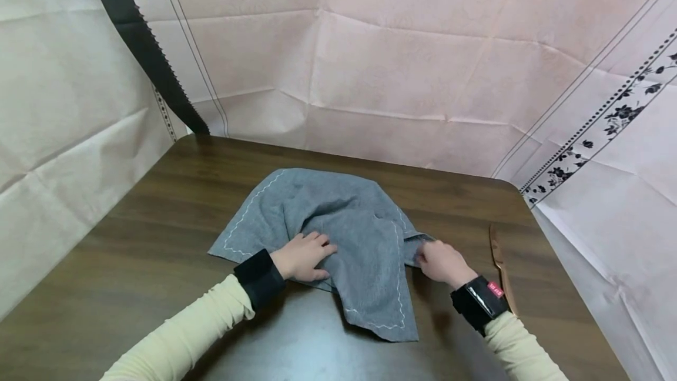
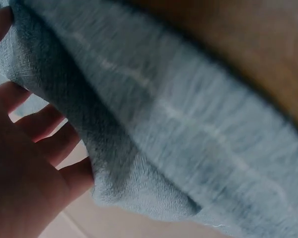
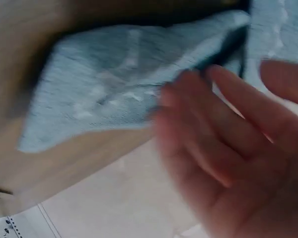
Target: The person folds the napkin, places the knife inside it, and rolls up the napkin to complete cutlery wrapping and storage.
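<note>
A grey-blue cloth (image 1: 365,240) with wavy white stitching near its edges lies rumpled and partly folded on the table. On its near left part rests my left hand (image 1: 307,256), fingers spread; the left wrist view shows these fingers (image 2: 59,144) against a fold of the cloth (image 2: 114,163). At the cloth's right edge is my right hand (image 1: 443,262), by a small corner that sticks out from under the upper layer. The right wrist view has its loosely bent fingers (image 3: 208,129) touching the cloth (image 3: 104,79), with the thumb held apart.
A copper-coloured table knife (image 1: 498,254) lies to the right, beyond my right wrist, its lower end partly behind the wristband. The brown wooden table (image 1: 158,240) has rounded far corners. Pale creased sheets (image 1: 381,63) with printed borders hang behind it.
</note>
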Demonstrator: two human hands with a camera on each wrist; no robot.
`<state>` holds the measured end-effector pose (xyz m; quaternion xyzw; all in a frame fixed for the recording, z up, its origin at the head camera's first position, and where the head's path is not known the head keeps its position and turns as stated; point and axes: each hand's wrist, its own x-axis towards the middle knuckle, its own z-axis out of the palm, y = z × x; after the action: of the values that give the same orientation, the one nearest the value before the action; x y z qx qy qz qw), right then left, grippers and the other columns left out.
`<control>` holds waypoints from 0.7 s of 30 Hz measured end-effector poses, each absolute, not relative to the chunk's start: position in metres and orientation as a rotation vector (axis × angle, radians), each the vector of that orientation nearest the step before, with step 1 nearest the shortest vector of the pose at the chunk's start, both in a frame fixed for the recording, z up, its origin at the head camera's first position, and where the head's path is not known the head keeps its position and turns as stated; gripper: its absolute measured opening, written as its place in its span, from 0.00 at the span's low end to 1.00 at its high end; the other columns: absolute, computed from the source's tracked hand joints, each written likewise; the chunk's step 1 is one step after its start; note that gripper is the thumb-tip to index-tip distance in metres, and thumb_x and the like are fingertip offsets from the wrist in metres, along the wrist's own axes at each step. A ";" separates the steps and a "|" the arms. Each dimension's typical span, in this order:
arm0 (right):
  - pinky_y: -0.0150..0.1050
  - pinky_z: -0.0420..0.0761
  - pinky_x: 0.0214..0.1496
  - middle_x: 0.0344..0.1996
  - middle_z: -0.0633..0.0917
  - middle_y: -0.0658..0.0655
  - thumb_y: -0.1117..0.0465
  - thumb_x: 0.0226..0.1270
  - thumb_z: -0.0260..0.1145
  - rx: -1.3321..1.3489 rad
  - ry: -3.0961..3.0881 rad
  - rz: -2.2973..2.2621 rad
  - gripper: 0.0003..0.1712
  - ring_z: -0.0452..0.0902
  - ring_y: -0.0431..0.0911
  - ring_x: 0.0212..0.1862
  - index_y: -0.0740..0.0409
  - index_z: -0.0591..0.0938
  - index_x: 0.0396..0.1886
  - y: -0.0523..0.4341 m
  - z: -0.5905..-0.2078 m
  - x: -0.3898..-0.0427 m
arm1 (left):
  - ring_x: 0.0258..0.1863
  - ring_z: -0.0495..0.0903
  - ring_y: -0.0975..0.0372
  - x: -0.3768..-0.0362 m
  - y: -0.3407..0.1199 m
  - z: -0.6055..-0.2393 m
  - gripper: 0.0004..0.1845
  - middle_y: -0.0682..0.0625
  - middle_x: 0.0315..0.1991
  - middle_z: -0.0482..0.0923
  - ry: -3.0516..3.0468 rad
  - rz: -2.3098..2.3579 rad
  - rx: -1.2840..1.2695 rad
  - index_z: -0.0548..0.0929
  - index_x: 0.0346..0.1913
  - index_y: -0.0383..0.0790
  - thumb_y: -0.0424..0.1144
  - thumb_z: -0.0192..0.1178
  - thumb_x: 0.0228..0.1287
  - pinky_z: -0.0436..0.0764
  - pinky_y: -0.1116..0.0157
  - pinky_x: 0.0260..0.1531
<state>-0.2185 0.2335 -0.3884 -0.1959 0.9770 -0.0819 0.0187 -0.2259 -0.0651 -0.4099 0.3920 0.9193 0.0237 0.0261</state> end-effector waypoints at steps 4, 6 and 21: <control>0.43 0.71 0.26 0.18 0.74 0.51 0.60 0.63 0.57 -0.481 2.960 -0.115 0.13 0.71 0.45 0.24 0.55 0.74 0.18 0.235 -0.397 -0.222 | 0.51 0.69 0.52 -0.223 -0.070 -0.414 0.24 0.44 0.52 0.70 2.826 0.028 1.241 0.76 0.57 0.48 0.51 0.60 0.57 0.72 0.53 0.43; 0.49 0.74 0.33 0.25 0.79 0.57 0.57 0.65 0.55 -0.425 2.966 -0.050 0.13 0.77 0.51 0.31 0.58 0.78 0.23 0.236 -0.400 -0.229 | 0.50 0.70 0.53 -0.220 -0.072 -0.414 0.23 0.44 0.53 0.70 2.815 0.008 1.267 0.77 0.57 0.50 0.50 0.60 0.57 0.72 0.54 0.42; 0.66 0.53 0.57 0.62 0.62 0.71 0.52 0.73 0.37 -0.209 2.904 -0.187 0.30 0.50 0.66 0.64 0.71 0.67 0.61 0.243 -0.410 -0.299 | 0.49 0.69 0.59 -0.191 -0.060 -0.409 0.21 0.49 0.52 0.70 2.681 -0.110 1.406 0.75 0.57 0.58 0.52 0.57 0.60 0.72 0.62 0.42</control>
<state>-0.2986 0.2432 -0.4100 -0.0712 0.9891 -0.0636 0.1118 -0.1908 -0.0604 -0.4087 0.4635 0.8836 -0.0363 0.0559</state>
